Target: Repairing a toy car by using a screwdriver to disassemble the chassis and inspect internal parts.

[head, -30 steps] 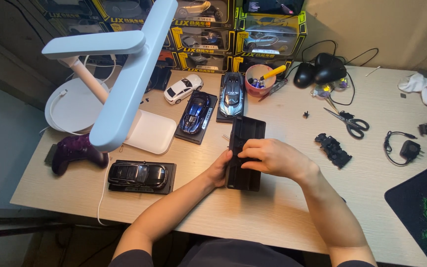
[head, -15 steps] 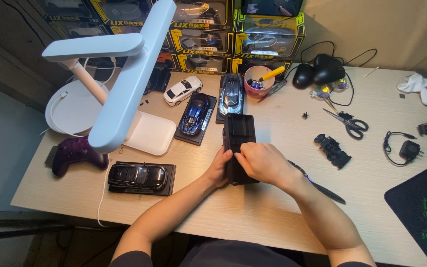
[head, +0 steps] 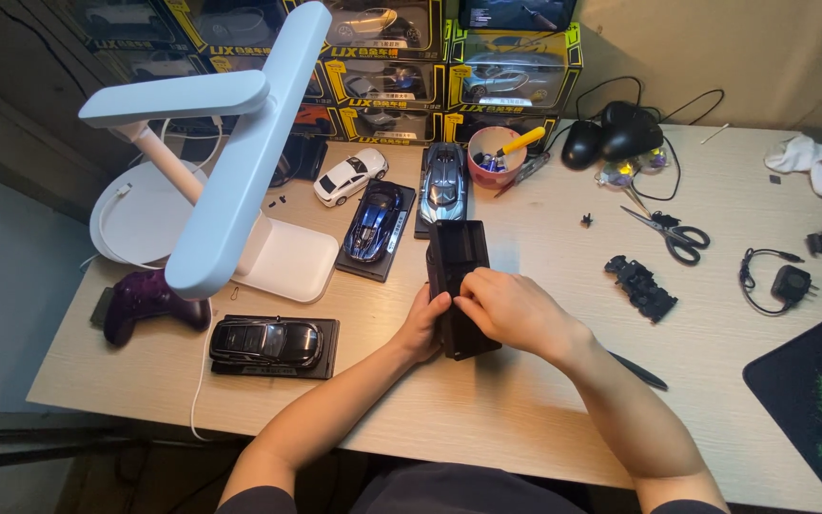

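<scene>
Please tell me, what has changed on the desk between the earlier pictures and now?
Little moved. The right hand slid slightly toward the near end of the black base, uncovering a dark pen-like tool on the desk beside the forearm. The left hand keeps gripping the base's left edge. The model cars, the scissors, the white lamp and the purple controller stayed in place.

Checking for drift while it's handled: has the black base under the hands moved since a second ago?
Yes, slightly. The black base has slid toward the person, its far end drawing back from the silver model car.
</scene>
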